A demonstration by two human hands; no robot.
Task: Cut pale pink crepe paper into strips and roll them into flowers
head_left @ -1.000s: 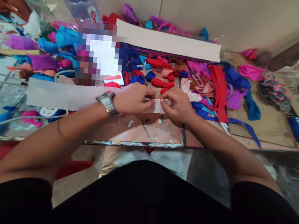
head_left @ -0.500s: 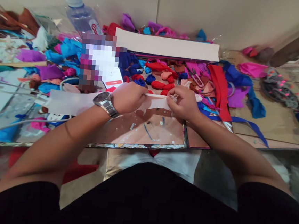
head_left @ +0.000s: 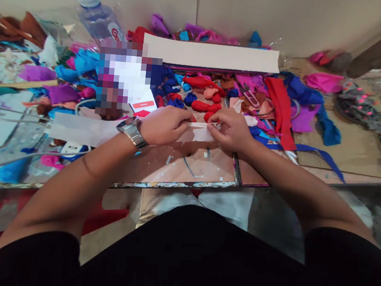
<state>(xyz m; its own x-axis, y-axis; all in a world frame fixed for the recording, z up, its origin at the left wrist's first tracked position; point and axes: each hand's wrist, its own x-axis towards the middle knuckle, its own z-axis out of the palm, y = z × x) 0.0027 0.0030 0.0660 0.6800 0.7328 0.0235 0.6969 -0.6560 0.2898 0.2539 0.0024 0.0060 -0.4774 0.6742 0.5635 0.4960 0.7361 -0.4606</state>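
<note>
Between my two hands a thin, pale white strip [head_left: 198, 134] is stretched, its upper edge folded or gathered. My left hand [head_left: 165, 125], below a metal wristwatch [head_left: 134, 132], is closed and pinches that edge. The strip's loose end runs out to the left beneath the wrist. At the strip's right end my right hand [head_left: 230, 128] pinches the edge between thumb and fingers. Just beyond the hands lie red twisted pieces [head_left: 207, 107] and dark blue ones [head_left: 190, 99]. Whether the strip is cloth or paper I cannot tell.
A phone [head_left: 145, 105], partly blurred out, leans near a clear bottle [head_left: 99, 21]. Behind lies a long cream board [head_left: 211, 55]. Thread snips [head_left: 250, 96], a red strip [head_left: 281, 113] and blue strips [head_left: 325, 161] lie to the right. Cables cross the left side.
Both hands keep their pinch on the white strip. The left hand has turned slightly, and the right fingers have shifted a little left along the edge. The view has moved slightly.
</note>
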